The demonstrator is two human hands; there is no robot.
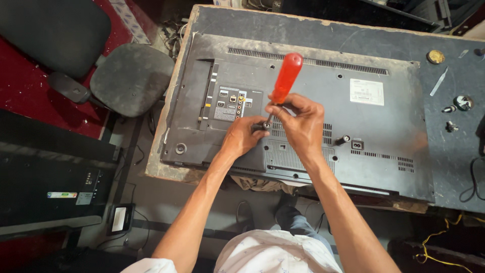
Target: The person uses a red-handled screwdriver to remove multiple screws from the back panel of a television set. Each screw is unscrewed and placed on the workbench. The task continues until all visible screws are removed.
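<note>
A black swivel chair (132, 76) is standing on the red carpet (20, 91) left of the workbench (454, 167), where small knobs (462, 102) are lying.

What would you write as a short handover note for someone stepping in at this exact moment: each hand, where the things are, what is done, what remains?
Right hand: gripping the red-handled screwdriver, tip down on the back panel.
Left hand: fingers steadying the tip at a screw point near the middle.
Dark grey flat television: face down on the worn grey workbench.
Done: a few small loose metal parts lie on the bench's right side.
Left: back cover is on; other screw holes cannot be judged.
</note>
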